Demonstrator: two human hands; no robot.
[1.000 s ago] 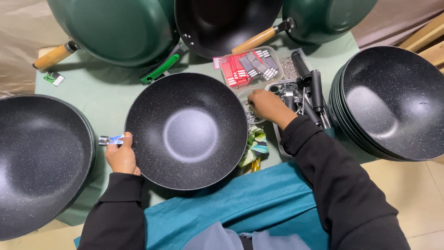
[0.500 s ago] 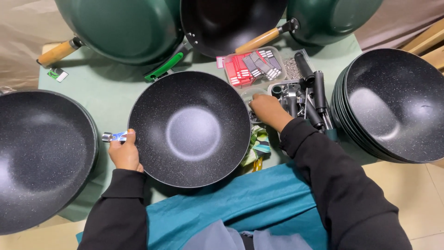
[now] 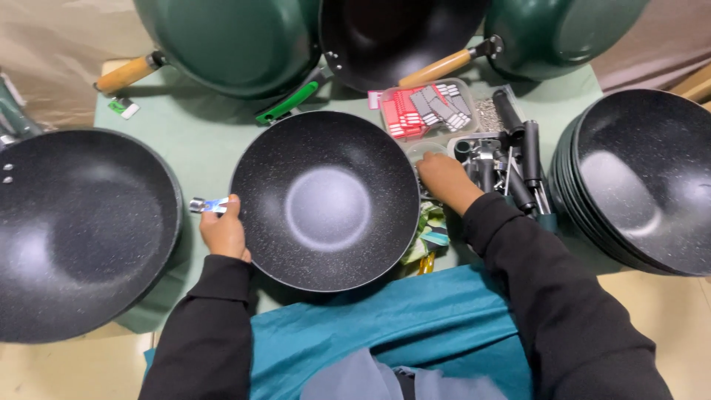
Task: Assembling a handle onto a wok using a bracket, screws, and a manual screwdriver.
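Left hand (image 3: pixel 222 231) pinches a small metal bracket (image 3: pixel 207 205) beside the black speckled wok (image 3: pixel 326 200). Right hand (image 3: pixel 443 180) reaches into a parts tray (image 3: pixel 503 159); its finger spread cannot be told.

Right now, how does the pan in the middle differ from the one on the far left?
The middle pan looks smaller than the left pan and shows whole, while the left pan is cut off by the frame. The left hand grips the middle pan's edge by a small metal bracket; no hand touches the left pan. Rivets show only inside the left pan. Both are black, speckled and lie open side up.
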